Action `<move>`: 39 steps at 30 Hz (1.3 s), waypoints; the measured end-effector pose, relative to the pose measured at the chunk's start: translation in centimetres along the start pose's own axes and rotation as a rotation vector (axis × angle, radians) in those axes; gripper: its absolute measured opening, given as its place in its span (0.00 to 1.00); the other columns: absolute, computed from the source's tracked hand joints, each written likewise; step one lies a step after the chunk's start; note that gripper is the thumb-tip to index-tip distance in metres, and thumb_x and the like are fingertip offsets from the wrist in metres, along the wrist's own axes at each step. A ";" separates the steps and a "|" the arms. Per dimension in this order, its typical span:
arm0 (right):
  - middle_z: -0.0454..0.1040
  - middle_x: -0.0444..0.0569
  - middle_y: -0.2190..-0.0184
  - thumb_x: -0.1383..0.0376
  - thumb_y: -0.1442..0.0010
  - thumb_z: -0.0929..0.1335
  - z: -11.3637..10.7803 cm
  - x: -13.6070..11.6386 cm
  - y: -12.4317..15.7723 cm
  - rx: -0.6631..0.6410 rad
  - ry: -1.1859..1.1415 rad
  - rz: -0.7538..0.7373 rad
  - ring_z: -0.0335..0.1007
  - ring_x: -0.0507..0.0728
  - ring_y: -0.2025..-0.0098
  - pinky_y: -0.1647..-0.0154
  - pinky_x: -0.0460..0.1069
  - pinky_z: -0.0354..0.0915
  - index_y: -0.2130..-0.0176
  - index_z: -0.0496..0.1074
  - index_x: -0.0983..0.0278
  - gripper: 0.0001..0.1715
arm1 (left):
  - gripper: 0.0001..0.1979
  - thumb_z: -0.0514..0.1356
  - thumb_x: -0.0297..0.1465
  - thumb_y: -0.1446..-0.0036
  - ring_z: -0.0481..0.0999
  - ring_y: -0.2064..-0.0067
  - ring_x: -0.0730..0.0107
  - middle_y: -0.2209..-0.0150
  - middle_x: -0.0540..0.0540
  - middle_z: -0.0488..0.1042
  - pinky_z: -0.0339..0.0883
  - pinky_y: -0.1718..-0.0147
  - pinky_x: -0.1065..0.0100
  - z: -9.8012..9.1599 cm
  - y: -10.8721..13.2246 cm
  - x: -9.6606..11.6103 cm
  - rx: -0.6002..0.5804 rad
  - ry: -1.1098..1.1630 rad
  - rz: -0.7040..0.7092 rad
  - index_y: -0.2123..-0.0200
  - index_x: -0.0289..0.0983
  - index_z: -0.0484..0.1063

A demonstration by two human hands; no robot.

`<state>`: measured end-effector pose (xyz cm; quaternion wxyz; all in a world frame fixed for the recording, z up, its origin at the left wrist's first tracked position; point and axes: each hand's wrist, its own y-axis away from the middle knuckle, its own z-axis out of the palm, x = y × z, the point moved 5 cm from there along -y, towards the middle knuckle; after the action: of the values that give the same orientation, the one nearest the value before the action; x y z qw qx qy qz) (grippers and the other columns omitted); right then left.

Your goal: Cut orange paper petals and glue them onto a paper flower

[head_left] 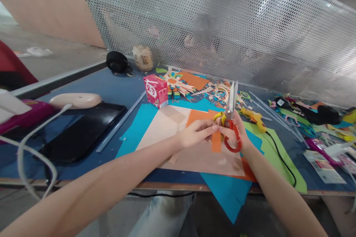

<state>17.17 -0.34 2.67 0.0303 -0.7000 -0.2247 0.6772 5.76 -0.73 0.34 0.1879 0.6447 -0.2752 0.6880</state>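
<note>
My left hand is closed, its fingertips pinching a small orange paper strip that hangs down in front. Wrapped round a pair of scissors is my right hand; the silver blades point up and lie nearly together. One scissor handle is red, the other yellow. The fingertips of both hands meet at the strip, and some fingers are hidden behind it. Beneath the hands lie a pale pink sheet, an orange sheet and blue paper.
A pink box stands behind the sheets, near a paper flower and heaped paper scraps. A yellow glue gun lies right on green paper. Left are a black phone and white cable. A perforated metal screen rises behind.
</note>
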 end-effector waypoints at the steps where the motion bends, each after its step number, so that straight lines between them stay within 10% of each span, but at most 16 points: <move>1: 0.64 0.36 0.77 0.66 0.53 0.73 -0.1 0.0 0.0 0.003 0.006 -0.008 0.61 0.48 0.79 0.81 0.45 0.59 0.66 0.59 0.57 0.20 | 0.20 0.57 0.49 0.49 0.60 0.78 0.79 0.79 0.55 0.60 0.55 0.78 0.74 0.0 0.0 0.0 -0.024 -0.011 0.008 0.72 0.35 0.63; 16: 0.69 0.36 0.76 0.63 0.51 0.71 -1.6 -0.6 -0.3 0.217 0.126 -0.051 0.62 0.47 0.84 0.85 0.46 0.64 0.68 0.58 0.58 0.17 | 0.15 0.62 0.40 0.51 0.67 0.79 0.80 0.79 0.51 0.71 0.60 0.77 0.75 0.0 -0.5 -0.3 -0.104 -0.127 -0.075 0.74 0.31 0.70; 39: 0.71 0.41 0.75 0.61 0.49 0.71 -1.8 0.0 -0.6 0.150 0.087 -0.041 0.70 0.54 0.73 0.74 0.51 0.69 0.68 0.64 0.57 0.11 | 0.15 0.65 0.38 0.53 0.61 0.87 0.86 0.83 0.56 0.68 0.53 0.87 0.78 0.1 -0.4 -0.6 -0.099 -0.033 -0.086 0.77 0.32 0.65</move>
<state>18.69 0.70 3.04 0.1063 -0.7198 -0.1862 0.6603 6.15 -0.36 -0.22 0.2446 0.6571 -0.2840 0.6540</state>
